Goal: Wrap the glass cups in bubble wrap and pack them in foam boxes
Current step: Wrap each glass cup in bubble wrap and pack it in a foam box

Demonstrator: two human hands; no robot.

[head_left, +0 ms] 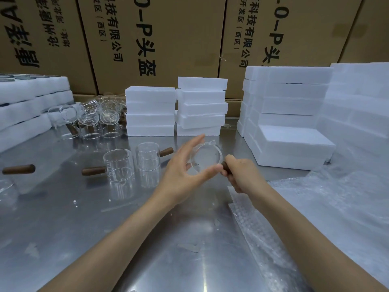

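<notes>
Nearest the camera, a strip of bubble wrap lies flat on the steel tabletop, just below and to the right of the hands, with a larger heap of the same wrap spreading off to the right. That strip looks like the sheet meant for this cup, so the sensible move is to lower the cup onto its near end on its side and roll it away, keeping the wrap snug.

Above it, the right hand has its grip curled tight around the brown wooden handle of a glass cup, which is held in the air over the tabletop, its round mouth or base turned toward the camera (which of the two I cannot tell). The left hand cradles the glass with fingers mostly straight and spread, thumb under the rim, steadying rather than clamping. Glass is slippery, so the handle hold should carry the weight.

Further left, two more cups stand waiting with handles sticking out sideways; mind the elbow there. Beyond them sits a cluster of stacked cups, then piles of white foam boxes in the middle and at right, and cardboard cartons behind everything.
</notes>
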